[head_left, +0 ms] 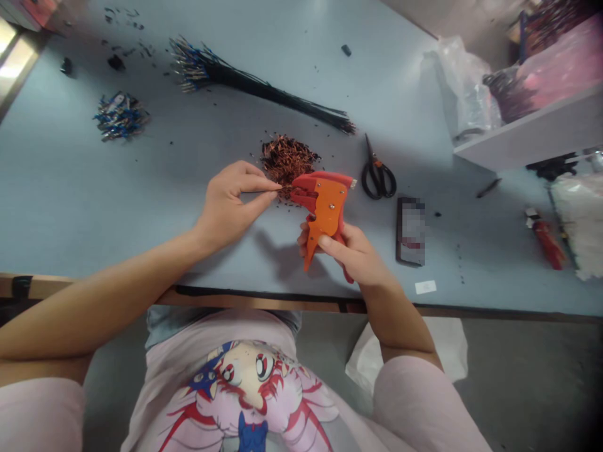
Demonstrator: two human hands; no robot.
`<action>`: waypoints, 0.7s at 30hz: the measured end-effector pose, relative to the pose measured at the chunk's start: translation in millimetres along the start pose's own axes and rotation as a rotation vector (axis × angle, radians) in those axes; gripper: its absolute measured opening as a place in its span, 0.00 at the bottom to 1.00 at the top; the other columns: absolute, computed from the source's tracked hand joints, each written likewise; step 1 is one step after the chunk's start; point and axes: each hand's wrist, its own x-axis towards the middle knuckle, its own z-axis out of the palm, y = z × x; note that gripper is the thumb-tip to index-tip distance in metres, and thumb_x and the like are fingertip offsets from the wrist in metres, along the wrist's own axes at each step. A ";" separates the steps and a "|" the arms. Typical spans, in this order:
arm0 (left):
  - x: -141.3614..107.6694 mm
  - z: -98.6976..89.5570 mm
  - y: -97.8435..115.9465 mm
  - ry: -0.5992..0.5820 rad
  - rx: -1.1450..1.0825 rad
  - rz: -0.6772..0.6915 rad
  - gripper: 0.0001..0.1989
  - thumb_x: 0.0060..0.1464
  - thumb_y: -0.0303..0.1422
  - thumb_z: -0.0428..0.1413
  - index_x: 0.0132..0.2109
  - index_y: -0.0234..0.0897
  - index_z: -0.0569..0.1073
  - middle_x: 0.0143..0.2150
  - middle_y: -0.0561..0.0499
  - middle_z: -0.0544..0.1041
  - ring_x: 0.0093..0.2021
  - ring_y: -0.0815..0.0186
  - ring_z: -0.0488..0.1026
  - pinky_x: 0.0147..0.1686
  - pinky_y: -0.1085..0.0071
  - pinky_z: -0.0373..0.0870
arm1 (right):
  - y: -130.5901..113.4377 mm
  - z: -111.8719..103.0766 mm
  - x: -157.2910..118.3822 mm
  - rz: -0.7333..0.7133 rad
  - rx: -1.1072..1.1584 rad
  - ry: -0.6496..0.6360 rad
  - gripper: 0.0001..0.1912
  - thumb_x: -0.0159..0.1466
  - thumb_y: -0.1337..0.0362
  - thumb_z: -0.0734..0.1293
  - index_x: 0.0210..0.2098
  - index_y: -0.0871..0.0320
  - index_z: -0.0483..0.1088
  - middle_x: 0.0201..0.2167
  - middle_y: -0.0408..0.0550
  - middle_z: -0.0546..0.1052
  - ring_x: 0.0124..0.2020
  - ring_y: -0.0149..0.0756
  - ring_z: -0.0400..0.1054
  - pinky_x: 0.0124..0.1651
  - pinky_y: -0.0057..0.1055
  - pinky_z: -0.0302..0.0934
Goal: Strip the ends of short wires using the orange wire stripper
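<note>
My left hand (233,201) pinches a thin dark wire (285,188) between thumb and forefinger, and my right hand (353,251) is wrapped around the handles of an orange and red wire stripper (328,204), its red jaws facing left toward my fingertips. The wire's end is at the mouth of the stripper; I cannot tell how deep it sits between the jaws.

Both my forearms cross the near edge of the blue-grey table (198,157), and the stripper is a little in from that edge. I have room to the left, between my left hand and a cluster of blue-sleeved terminals (121,117). It is tighter to the right, where scissors (378,179) and a dark-framed rectangular device (411,231) lie near the stripper. Farther right, a pale shelf (532,122) juts in over the table.

I count one stripper, one pair of scissors, one device, one small white label (425,287) near the near edge, one heap of coppery scraps (287,157) just beyond my fingertips, and one long bundle of black wires (273,91) on the far side. Two black lumps (115,62) lie at the far left.

The stripper has a flat orange body with silvery rivets, red jaws and a red rear handle, and it stands tilted in my grip, its top toward the far side.
</note>
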 end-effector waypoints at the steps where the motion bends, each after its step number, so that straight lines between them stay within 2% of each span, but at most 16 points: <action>1: -0.6 0.3 0.0 -0.005 0.002 0.006 0.06 0.53 0.34 0.58 0.36 0.47 0.80 0.39 0.51 0.77 0.42 0.64 0.72 0.42 0.66 0.69 | -0.6 0.7 0.0 0.003 -0.010 -0.009 0.18 0.63 0.55 0.68 0.47 0.59 0.68 0.38 0.51 0.75 0.33 0.36 0.72 0.37 0.38 0.71; 8: -3.5 0.9 1.5 -0.024 -0.001 0.043 0.06 0.53 0.34 0.57 0.36 0.47 0.80 0.39 0.52 0.77 0.41 0.64 0.72 0.41 0.67 0.68 | 0.1 2.9 0.7 -0.001 -0.044 -0.003 0.18 0.63 0.54 0.68 0.46 0.59 0.67 0.34 0.49 0.74 0.31 0.35 0.72 0.33 0.34 0.71; 17: -4.1 -0.5 0.1 -0.010 0.016 0.144 0.07 0.54 0.33 0.56 0.36 0.47 0.80 0.39 0.52 0.77 0.42 0.63 0.72 0.47 0.63 0.66 | 3.8 2.1 0.9 -0.023 -0.089 -0.014 0.13 0.64 0.56 0.67 0.42 0.59 0.67 0.27 0.44 0.72 0.24 0.33 0.70 0.25 0.30 0.69; 21: -3.2 -2.1 2.6 -0.027 0.057 0.094 0.06 0.53 0.35 0.57 0.35 0.46 0.79 0.36 0.51 0.77 0.39 0.62 0.71 0.43 0.62 0.67 | 1.4 4.5 1.9 -0.036 -0.138 -0.020 0.13 0.63 0.55 0.67 0.33 0.59 0.66 0.21 0.42 0.70 0.20 0.31 0.66 0.21 0.28 0.66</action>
